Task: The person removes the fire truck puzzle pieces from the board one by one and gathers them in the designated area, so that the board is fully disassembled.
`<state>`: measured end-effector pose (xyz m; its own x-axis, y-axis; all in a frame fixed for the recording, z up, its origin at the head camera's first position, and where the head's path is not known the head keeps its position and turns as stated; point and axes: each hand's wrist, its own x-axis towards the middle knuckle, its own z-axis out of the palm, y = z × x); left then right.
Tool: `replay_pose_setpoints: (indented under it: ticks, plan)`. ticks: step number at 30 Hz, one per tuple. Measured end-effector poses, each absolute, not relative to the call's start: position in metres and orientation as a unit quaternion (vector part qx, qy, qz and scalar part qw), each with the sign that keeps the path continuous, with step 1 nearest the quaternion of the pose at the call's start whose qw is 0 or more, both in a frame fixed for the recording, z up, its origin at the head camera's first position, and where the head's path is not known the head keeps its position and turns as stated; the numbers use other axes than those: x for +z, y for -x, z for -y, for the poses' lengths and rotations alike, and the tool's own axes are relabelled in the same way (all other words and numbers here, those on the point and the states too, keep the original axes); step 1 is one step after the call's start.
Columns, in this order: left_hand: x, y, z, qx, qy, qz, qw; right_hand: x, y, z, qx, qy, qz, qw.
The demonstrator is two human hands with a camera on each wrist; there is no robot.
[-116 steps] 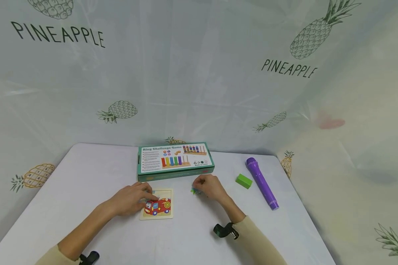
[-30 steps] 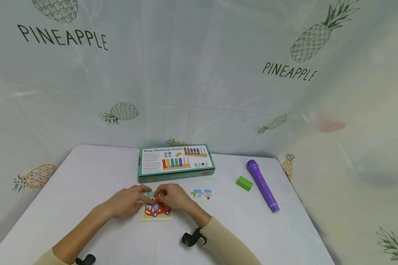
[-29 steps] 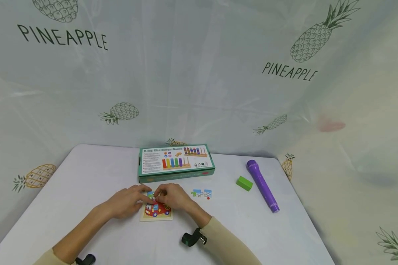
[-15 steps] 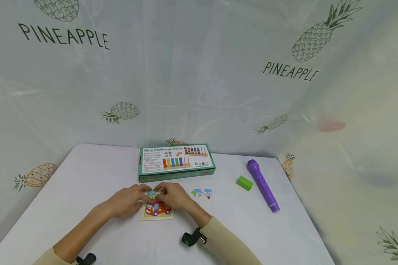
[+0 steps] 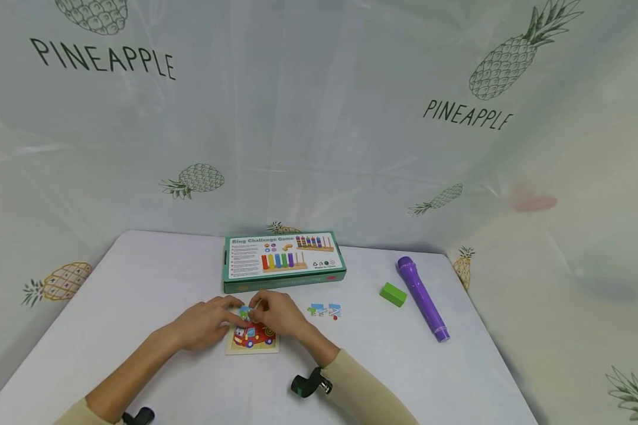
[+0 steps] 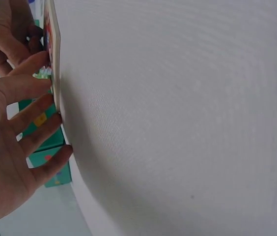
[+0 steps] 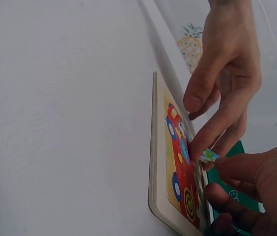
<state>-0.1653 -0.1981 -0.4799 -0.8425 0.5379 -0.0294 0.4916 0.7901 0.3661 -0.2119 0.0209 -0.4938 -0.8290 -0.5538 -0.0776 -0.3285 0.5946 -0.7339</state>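
Observation:
A small wooden jigsaw puzzle board (image 5: 234,352) with a red fire truck picture lies on the white table. My left hand (image 5: 202,324) is spread at its left side, fingertips at the board's edge and top. From the right, my right hand (image 5: 280,314) reaches over the board's upper part with curled fingers. In the right wrist view its fingertips pinch a green and blue puzzle piece (image 7: 208,156), tilted at the board's top, close to the left fingertips. Loose blue puzzle pieces (image 5: 334,309) lie right of the board.
A green and white Ring Challenge Game box (image 5: 284,260) lies behind the board. Farther right are a green block (image 5: 393,294) and a purple toy microphone (image 5: 422,298). A pineapple-print sheet (image 5: 319,118) hangs behind the table.
Since the earliest frame, my right hand has moved left from the loose pieces to the board, bringing a piece. Over the last second both hands have stayed there, the right fingers shifting slightly.

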Motion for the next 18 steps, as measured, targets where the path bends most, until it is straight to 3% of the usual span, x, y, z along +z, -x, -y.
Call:
replay_pose_setpoints:
  ticks: [18]
  plan:
    - [-0.4756,0.1635,0.1954,0.183,-0.268,-0.943,0.072,-0.4879,0.2102,-0.0244,-0.422,0.261,-0.857,0.140]
